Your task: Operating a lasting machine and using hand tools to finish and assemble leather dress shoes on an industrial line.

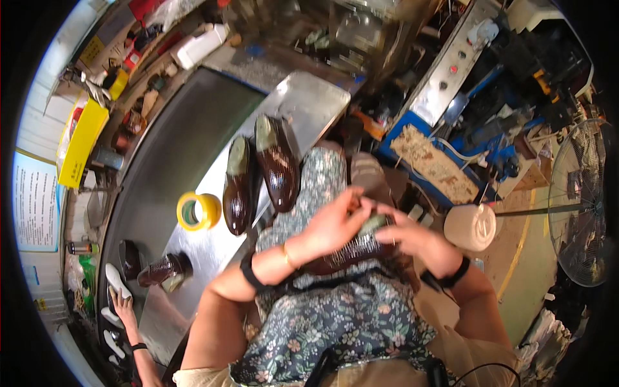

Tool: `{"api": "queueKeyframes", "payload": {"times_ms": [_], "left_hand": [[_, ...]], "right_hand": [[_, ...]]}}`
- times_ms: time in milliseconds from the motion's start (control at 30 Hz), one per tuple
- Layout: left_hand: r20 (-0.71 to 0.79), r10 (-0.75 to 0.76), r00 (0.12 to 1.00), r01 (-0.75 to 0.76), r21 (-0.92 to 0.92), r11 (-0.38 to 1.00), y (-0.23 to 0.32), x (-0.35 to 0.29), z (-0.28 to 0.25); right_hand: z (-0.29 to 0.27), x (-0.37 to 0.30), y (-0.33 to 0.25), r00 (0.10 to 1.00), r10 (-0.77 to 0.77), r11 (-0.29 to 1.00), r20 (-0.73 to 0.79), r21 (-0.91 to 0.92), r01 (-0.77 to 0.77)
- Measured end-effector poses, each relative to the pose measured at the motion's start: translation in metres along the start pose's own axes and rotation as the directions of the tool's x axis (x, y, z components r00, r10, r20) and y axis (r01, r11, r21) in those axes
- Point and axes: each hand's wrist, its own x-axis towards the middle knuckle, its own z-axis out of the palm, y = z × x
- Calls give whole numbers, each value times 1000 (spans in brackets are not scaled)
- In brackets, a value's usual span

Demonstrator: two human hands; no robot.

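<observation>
A glossy dark brown shoe (351, 253) with a green last in its opening lies across my lap on a floral apron (335, 322). Above the opening, my left hand (336, 220) has its fingers bent into a pinch. My right hand (412, 237) comes in from the other side, its upper fingertips meeting the left ones and its lower fingers against the shoe's heel end. Whatever lies between the fingertips is too small to make out. Two more brown shoes, one (238, 193) beside the other (277, 168), stand on the metal tabletop (303, 103) to the left.
On the tabletop are a yellow tape roll (198, 211) and a smaller brown shoe (164, 271). At far left, another person's hand (122, 306) touches a white shoe-shaped piece (116, 280) on a dark belt (155, 180). A standing fan (583, 203) and a machine (438, 155) are at right.
</observation>
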Motion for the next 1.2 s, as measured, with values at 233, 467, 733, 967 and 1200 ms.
{"api": "queueKeyframes", "payload": {"times_ms": [233, 467, 733, 967, 1200], "left_hand": [[-668, 130, 733, 179, 373, 910, -69, 21, -83], [-734, -130, 667, 465, 274, 842, -89, 94, -113], [-574, -459, 678, -93, -686, 721, -74, 63, -93], [-159, 3, 987, -61, -360, 931, -21, 28, -32], [-242, -33, 970, 45, 44, 998, -59, -33, -58]], "right_hand": [[-9, 15, -22, 929, -72, 843, -363, 476, 251], [-65, 261, -153, 350, -802, 594, -484, -588, 549], [68, 177, -32, 908, -381, 899, 173, -160, 408], [19, 21, -80, 861, -369, 904, -349, 82, 420], [-145, -132, -200, 74, -944, 327, -322, -943, 59]]}}
